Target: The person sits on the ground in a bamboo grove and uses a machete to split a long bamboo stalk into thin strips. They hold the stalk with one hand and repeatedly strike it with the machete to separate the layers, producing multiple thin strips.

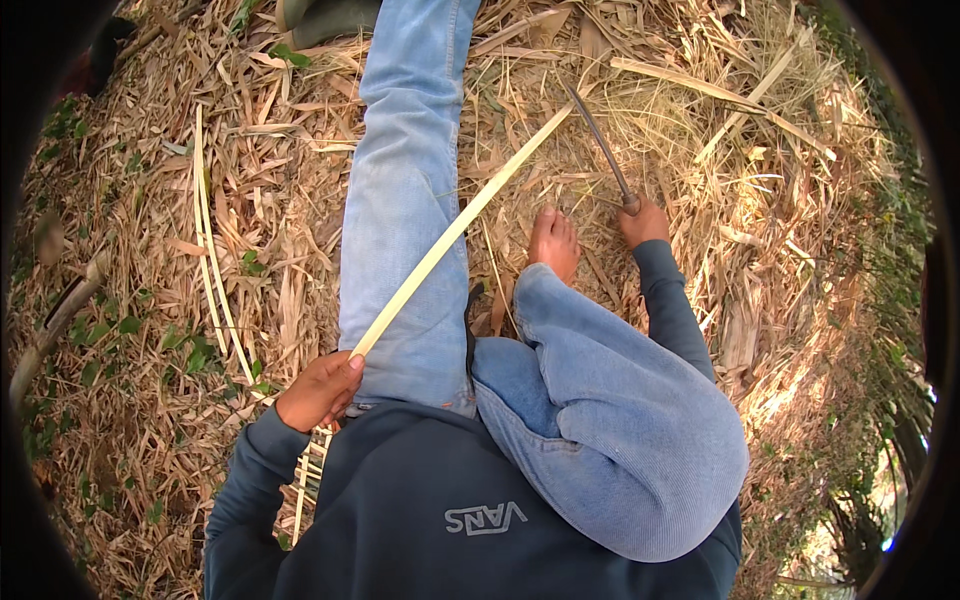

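Near my left hip, my left hand [320,392] is closed around the near end of a long, pale yellow-green bamboo strip [440,250]. The strip slants up and to the right across my outstretched leg, and its far end comes close to the tip of a knife. My right hand [643,224], beyond my bent knee and beside my bare foot [554,243], grips the handle of that knife [602,143]. Its long, narrow, dark blade points away and to the left. Whether blade and strip touch, I cannot tell.
Dry leaves and shavings [290,240] cover the ground. Two thin pale strips [207,240] lie left of my leg, and several more [307,470] lie by my left side. Split pieces [700,85] rest at the far right. A cut stem [65,310] is at the left edge.
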Available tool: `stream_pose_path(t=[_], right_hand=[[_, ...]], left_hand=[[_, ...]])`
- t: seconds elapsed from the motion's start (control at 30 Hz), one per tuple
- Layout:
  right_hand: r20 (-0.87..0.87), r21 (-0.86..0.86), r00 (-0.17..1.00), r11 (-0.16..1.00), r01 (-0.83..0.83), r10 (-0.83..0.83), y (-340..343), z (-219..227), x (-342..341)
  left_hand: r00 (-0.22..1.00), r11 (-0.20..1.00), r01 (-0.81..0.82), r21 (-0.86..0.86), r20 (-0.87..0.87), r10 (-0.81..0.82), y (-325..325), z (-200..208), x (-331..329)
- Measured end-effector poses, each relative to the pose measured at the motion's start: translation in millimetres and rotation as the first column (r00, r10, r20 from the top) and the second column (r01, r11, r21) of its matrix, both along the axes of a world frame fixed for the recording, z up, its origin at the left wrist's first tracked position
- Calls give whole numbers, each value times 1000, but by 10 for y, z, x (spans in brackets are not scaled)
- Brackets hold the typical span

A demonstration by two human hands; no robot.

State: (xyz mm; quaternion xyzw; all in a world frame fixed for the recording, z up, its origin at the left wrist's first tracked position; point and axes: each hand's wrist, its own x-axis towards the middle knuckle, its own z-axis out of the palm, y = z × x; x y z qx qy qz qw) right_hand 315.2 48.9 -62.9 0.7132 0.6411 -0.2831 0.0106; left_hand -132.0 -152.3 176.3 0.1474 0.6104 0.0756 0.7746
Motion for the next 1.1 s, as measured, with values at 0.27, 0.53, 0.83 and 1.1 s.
stream_pose_path(t=[0.27,0.53,0.83,1.1], right_hand=[[87,-81,994,994,74,-67,376,-33,92],[209,-55,937,960,-274,279,-21,412,-183],[106,-1,993,998,-60,60,38,157,-42],[48,-79,998,996,49,-46,-12,217,-169]], left_hand=[[998,998,48,36,-41,-47,-2,-20,-83],[986,982,140,128,-111,-126,-73,-158,-154],[989,991,134,24,-68,-132,-94,38,-241],[997,995,60,-85,-46,-64,-206,310,-456]])
